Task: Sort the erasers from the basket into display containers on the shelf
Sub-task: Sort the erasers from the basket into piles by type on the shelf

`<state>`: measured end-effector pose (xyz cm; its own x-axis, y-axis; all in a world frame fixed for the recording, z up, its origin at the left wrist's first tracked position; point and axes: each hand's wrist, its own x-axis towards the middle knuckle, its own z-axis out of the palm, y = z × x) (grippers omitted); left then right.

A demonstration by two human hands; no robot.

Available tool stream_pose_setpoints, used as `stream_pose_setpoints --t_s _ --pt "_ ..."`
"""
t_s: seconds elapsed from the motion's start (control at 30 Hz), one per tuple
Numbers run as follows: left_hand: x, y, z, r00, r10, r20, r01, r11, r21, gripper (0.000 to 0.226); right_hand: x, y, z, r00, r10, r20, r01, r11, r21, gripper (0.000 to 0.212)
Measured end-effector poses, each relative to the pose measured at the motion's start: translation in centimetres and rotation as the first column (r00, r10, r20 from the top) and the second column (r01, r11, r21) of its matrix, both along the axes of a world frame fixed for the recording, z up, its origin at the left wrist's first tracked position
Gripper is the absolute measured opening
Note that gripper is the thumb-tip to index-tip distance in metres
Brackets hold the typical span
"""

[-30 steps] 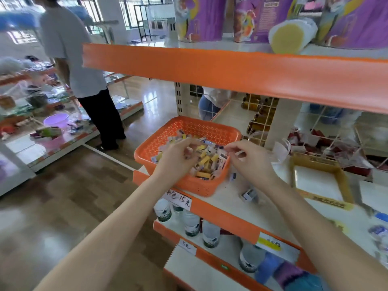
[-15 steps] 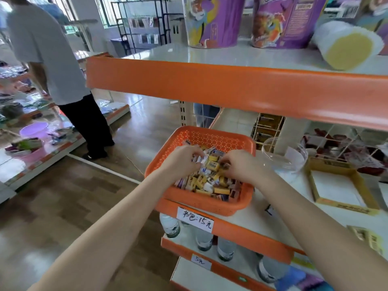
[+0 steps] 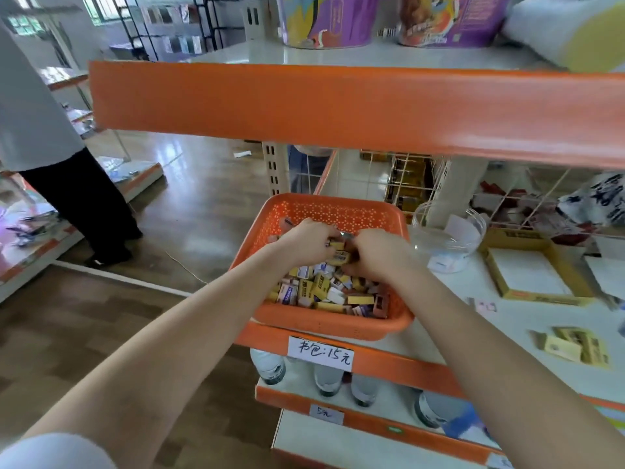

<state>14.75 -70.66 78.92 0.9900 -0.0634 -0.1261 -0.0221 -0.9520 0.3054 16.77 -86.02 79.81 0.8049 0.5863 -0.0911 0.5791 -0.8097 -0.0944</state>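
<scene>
An orange perforated basket sits at the shelf's left front corner, filled with several small boxed erasers in yellow, white and purple. Both hands are inside the basket, over the pile's far part. My left hand has its fingers curled down onto the erasers, a yellow one at its fingertips. My right hand is curled beside it and touches the same yellow erasers. To the right stand a clear plastic container and a shallow yellow cardboard tray.
An orange-edged upper shelf hangs close above the basket. Yellow eraser packets lie on the white shelf at the right. A wire grid backs the shelf. Bottles stand on the shelf below. A person stands in the aisle at left.
The view has moved closer and lower. Both hands have gone deeper into the basket and come together over the eraser pile; the right hand moved left from the basket's rim.
</scene>
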Motion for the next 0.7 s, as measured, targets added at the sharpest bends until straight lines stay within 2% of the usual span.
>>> stream_pose_setpoints --t_s 0.13,0.2,0.3,0.5,0.63,0.7 --pt "-0.4 0.2 -0.1 0.992 -0.028 0.126 0.037 0.997 -0.069 0.033 -0.3 -0.1 0.2 0.999 -0.034 0.018 0.033 0.997 0.068 0.025" --pt "-0.3 0.4 0.0 0.98 0.011 0.196 0.013 0.993 -0.121 0.03 -0.4 0.0 0.5 0.999 -0.053 0.006 0.052 0.997 0.058 0.023" --pt "-0.2 0.4 0.1 0.973 0.057 0.224 -0.022 0.987 -0.158 0.03 -0.4 -0.1 0.5 0.998 -0.067 -0.003 0.067 0.995 0.07 0.021" --pt "-0.3 0.1 0.8 0.965 0.136 0.224 -0.098 0.98 -0.175 0.024 -1.2 -1.3 0.6 0.999 -0.031 0.042 0.019 0.967 0.255 0.026" --pt "-0.8 0.1 2.7 0.94 0.234 0.248 -0.141 0.929 -0.344 0.011 -2.8 -4.5 2.5 0.999 -0.042 0.004 0.035 0.87 0.491 0.026" --pt "-1.1 -0.7 4.0 0.934 0.26 0.243 -0.136 0.892 -0.432 0.009 -3.1 -6.6 3.5 0.996 -0.083 0.034 0.05 0.832 0.553 0.032"
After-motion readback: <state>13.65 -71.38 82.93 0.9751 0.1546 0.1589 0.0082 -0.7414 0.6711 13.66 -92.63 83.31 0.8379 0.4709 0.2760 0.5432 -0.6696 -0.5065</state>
